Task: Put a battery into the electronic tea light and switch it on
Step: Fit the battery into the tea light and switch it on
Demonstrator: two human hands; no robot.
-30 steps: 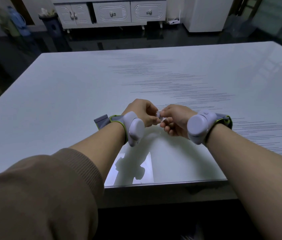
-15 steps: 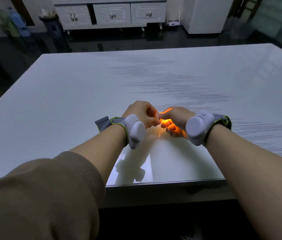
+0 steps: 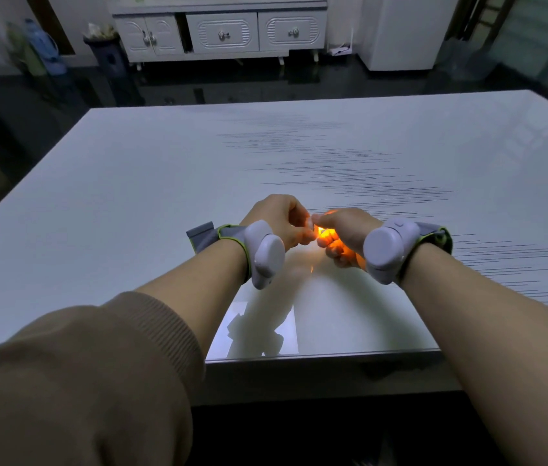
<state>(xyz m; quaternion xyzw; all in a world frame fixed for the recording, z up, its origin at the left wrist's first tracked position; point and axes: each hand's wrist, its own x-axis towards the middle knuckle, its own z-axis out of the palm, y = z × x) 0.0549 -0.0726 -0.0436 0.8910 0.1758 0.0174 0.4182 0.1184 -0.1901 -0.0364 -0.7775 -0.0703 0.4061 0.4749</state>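
Note:
A small tea light [image 3: 320, 231] glows orange between my two hands, a little above the white table [image 3: 131, 203]. Fingers cover most of it, so only the glow and a sliver of its pale body show. My right hand [image 3: 343, 233] is curled around it, and the orange light falls on its fingers. My left hand [image 3: 281, 218] pinches the tea light's near end with fingertips. No battery can be seen. Each wrist carries a grey strapped device.
A white glossy table with thin dark streaks fills the middle of the view; its near edge [image 3: 316, 356] is just under my forearms. A grey cabinet [image 3: 222, 35] with drawers stands against the far wall across a dark floor.
One second ago the tea light was dark and pale between the fingers. It came on half a second ago and now shines brighter. Both hands stay almost in place.

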